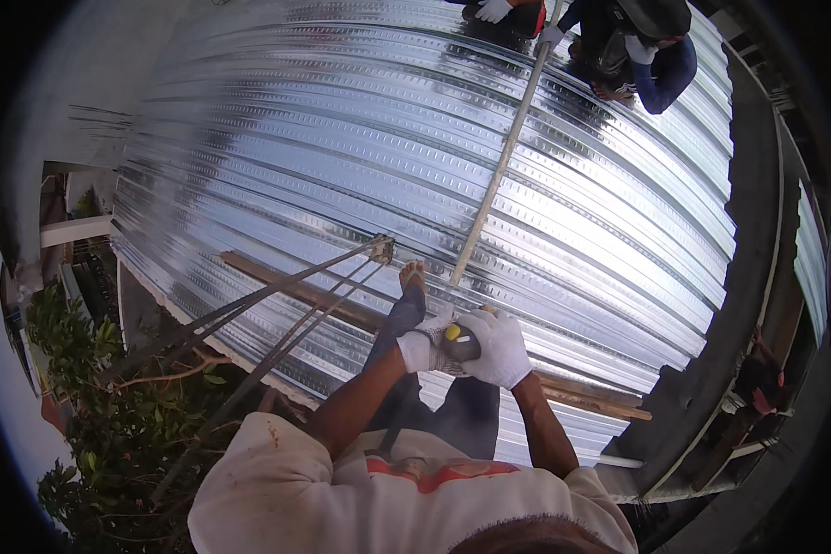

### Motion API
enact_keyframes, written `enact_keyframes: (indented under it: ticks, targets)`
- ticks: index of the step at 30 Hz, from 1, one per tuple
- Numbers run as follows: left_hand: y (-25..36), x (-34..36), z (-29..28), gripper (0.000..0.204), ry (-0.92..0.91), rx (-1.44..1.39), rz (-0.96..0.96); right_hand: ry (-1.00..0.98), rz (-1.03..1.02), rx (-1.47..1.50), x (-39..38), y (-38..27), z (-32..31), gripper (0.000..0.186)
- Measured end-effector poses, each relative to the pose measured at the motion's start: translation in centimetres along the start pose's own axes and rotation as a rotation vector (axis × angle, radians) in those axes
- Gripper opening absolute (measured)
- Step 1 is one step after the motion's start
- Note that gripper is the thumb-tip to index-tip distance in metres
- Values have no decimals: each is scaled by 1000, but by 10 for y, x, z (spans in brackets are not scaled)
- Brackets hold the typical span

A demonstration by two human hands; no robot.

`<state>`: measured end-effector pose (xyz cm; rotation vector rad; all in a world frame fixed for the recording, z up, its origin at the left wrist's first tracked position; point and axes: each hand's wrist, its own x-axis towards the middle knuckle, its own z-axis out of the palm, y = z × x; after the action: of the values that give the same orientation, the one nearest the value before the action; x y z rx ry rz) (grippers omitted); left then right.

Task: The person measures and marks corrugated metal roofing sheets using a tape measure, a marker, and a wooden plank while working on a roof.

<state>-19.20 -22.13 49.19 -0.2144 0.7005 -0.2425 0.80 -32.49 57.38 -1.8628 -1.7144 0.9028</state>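
Observation:
My left hand (431, 346) and my right hand (494, 353), both in white knit gloves, are closed around a dark grey tool (462, 343) with a yellow part. Its lower side is hidden by my fingers. Below them are my legs in dark trousers, with my bare toes on the ribbed silver metal sheets (323, 166). A long pale pipe (499, 175) lies across the sheets, its near end just above my hands. A wooden plank (268, 275) runs crosswise under my legs.
Two co-workers crouch at the top, one a gloved hand (494, 9), the other a dark-clothed person (646, 65). Thin metal bars (268, 300) slant down at left toward leafy branches (111, 434). The sheets end at a dark jagged edge (711, 342) on the right.

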Motion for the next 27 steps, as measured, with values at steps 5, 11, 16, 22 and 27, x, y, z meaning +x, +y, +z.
enact_keyframes:
  ticks: [5, 11, 16, 22, 27]
  targets:
    - [-36, -98, 44, 79, 73, -105, 386, -306, -331, -69, 56, -89, -39, 72]
    - [-90, -133, -28, 66, -99, -304, 804, -403, -518, 136, 124, -163, -35, 89]
    - [-133, -198, -94, 41, 346, -379, 1043, -154, -260, 347, 195, -214, -17, 91]
    - [-187, -192, -248, 35, 921, -636, 944, -222, -358, 314, 251, -264, 12, 64]
    - [-220, -201, -274, 34, 989, -619, 732, -146, -633, 121, 241, -271, 20, 21]
